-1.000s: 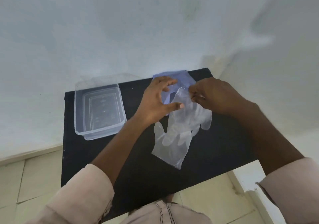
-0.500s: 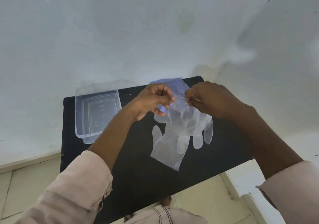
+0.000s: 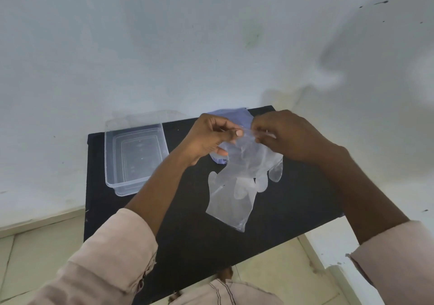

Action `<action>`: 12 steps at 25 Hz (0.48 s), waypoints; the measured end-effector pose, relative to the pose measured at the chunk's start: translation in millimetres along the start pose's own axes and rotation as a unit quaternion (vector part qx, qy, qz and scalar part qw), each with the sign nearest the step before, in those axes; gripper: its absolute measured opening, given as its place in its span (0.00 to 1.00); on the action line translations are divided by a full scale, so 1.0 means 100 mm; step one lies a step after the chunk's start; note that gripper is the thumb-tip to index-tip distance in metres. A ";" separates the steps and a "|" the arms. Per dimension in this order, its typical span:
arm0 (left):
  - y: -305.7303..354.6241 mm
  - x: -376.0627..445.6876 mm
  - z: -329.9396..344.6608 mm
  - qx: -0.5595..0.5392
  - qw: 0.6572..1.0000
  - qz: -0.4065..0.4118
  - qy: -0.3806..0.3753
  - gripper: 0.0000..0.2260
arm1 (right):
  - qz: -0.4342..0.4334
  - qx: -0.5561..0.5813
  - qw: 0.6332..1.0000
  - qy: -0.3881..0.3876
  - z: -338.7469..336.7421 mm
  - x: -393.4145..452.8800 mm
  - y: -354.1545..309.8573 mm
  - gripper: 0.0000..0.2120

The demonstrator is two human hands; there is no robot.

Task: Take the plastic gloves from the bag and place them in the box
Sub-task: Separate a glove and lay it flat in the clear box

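A clear plastic glove [image 3: 251,161] hangs by its cuff above the black table [image 3: 187,234]. My left hand [image 3: 209,138] and my right hand [image 3: 288,135] both pinch that cuff, fingers closed on it. A second clear glove [image 3: 229,205] lies flat on the table below, fingers pointing away from me. The bluish bag [image 3: 231,115] lies behind my hands at the table's far edge, mostly hidden. The clear plastic box [image 3: 135,156] stands open on the table's left side, with nothing visible inside.
A white wall rises right behind the table. Pale floor tiles [image 3: 28,253] show at the left and below the table's near edge. A white ledge [image 3: 328,246] lies to the right of the table.
My left hand came off the bag and took the cuff of the glove. Both hands lifted the glove off the table; its fingers now dangle over the second glove.
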State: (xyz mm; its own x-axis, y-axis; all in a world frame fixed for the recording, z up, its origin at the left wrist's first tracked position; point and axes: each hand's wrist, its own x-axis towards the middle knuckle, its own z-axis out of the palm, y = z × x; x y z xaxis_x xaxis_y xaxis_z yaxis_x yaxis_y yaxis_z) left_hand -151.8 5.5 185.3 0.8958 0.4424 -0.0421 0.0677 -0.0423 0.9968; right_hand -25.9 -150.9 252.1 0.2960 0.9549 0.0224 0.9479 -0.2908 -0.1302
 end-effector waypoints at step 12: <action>0.01 -0.04 -0.28 -0.019 0.999 -0.010 0.031 0.03 | 0.174 0.544 0.819 0.052 0.69 -0.08 0.35 0.33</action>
State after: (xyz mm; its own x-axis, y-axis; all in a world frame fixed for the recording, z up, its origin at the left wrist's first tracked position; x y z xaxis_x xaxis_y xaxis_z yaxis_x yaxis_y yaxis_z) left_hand -167.5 29.4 188.4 0.8652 0.4980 -0.0589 0.0674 0.0008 0.9977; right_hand -3.2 -164.7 179.4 0.5886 0.7984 -0.1269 0.1550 -0.2655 -0.9516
